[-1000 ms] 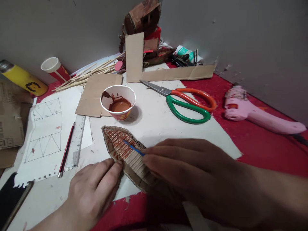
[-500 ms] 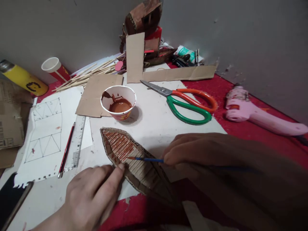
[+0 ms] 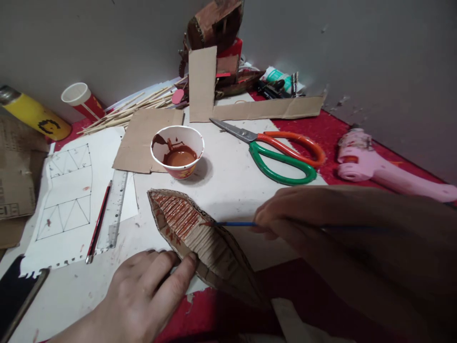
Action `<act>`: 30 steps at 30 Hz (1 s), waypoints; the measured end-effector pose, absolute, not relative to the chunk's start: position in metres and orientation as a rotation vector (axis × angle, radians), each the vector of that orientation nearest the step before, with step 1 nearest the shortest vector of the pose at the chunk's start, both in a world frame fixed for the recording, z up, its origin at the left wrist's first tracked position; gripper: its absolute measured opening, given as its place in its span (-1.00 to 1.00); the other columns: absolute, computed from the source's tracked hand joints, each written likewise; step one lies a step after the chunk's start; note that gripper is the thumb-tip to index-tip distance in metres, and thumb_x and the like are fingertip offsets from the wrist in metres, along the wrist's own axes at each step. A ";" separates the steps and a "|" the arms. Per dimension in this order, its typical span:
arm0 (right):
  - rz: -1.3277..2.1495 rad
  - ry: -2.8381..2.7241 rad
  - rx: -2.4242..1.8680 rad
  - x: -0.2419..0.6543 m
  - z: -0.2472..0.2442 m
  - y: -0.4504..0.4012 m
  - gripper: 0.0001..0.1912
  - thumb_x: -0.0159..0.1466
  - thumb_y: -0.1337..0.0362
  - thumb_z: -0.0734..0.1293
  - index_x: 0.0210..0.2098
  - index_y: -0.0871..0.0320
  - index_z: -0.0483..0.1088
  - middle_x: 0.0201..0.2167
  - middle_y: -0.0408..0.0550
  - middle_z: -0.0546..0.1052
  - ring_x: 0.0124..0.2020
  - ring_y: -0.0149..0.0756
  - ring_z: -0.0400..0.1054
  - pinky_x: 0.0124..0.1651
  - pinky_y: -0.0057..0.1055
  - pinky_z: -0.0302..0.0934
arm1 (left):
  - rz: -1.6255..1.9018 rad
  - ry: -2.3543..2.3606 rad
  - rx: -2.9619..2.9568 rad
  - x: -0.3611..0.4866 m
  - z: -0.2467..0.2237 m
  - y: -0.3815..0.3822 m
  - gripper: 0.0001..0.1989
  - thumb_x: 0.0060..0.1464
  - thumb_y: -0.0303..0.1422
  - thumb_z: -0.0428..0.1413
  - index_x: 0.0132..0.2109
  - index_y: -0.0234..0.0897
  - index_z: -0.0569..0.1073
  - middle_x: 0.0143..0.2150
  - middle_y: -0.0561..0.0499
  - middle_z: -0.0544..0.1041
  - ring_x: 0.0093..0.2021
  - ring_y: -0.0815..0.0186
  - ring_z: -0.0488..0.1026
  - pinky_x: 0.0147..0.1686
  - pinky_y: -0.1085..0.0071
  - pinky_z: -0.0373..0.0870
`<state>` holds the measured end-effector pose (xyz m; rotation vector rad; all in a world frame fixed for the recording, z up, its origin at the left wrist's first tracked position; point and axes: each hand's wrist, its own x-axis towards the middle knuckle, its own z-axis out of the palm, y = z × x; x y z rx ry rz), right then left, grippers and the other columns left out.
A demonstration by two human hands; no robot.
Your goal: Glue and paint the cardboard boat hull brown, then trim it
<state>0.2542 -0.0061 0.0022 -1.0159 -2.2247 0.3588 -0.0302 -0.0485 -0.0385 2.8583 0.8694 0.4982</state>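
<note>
Blue brush [image 3: 235, 224] is pinched in the right hand [image 3: 307, 214], tip at the boat [image 3: 210, 245], left hand [image 3: 143, 286] half open, touching its rim

The right hand [image 3: 314, 221] hides part of the blue paintbrush [image 3: 235, 224], while picture edges crop a cardboard box [image 3: 17, 166], pink glue gun [image 3: 396, 175] and brown model [image 3: 214, 28].

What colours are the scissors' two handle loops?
One loop is orange, the other green; it shows in the head view.
</note>
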 end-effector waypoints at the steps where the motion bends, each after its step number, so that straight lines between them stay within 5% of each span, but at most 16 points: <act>1: 0.426 -2.208 -0.978 0.254 0.001 -0.007 -0.81 0.44 0.34 0.11 -0.26 -0.01 0.27 -0.47 -0.25 0.56 -0.53 -0.42 0.45 -0.45 -0.49 0.35 | 0.501 0.875 2.863 -0.030 -0.039 -0.049 -0.66 0.25 -0.57 -0.02 0.13 -0.54 0.42 -0.28 -0.10 0.46 -0.37 0.29 0.35 -0.41 0.34 0.33; 6: 0.576 -2.260 -0.844 0.249 -0.005 -0.006 -0.81 0.46 0.34 0.10 -0.22 0.04 0.29 -0.41 -0.24 0.58 -0.49 -0.50 0.47 -0.44 -0.57 0.34 | 0.492 0.899 2.881 -0.030 -0.038 -0.049 -0.67 0.25 -0.56 -0.01 0.12 -0.52 0.43 -0.29 -0.10 0.47 -0.37 0.30 0.35 -0.42 0.36 0.34; 13: 0.265 -2.234 -0.944 0.256 -0.005 -0.012 -0.79 0.45 0.28 0.11 -0.30 -0.03 0.27 -0.36 -0.13 0.59 -0.39 -0.35 0.51 -0.42 -0.45 0.37 | 0.490 0.904 2.863 -0.029 -0.039 -0.048 -0.68 0.27 -0.55 -0.01 0.12 -0.52 0.42 -0.28 -0.10 0.47 -0.38 0.31 0.36 -0.42 0.36 0.32; 23: 0.210 -2.289 -0.957 0.260 -0.024 -0.025 -0.79 0.37 0.01 0.19 -0.18 -0.17 0.44 -0.33 -0.02 0.55 -0.29 -0.15 0.53 -0.31 -0.30 0.51 | 0.498 0.927 2.858 -0.027 -0.038 -0.048 -0.71 0.26 -0.56 -0.01 0.09 -0.50 0.43 -0.31 -0.09 0.47 -0.39 0.29 0.35 -0.44 0.35 0.28; 30: 0.183 -2.258 -0.975 0.263 -0.010 -0.024 -0.87 0.37 0.18 0.22 -0.17 -0.16 0.39 -0.28 -0.08 0.57 -0.26 -0.20 0.54 -0.37 -0.39 0.49 | 0.516 0.951 2.855 -0.027 -0.039 -0.050 -0.71 0.26 -0.55 -0.01 0.09 -0.48 0.43 -0.33 -0.06 0.47 -0.41 0.30 0.33 -0.44 0.35 0.25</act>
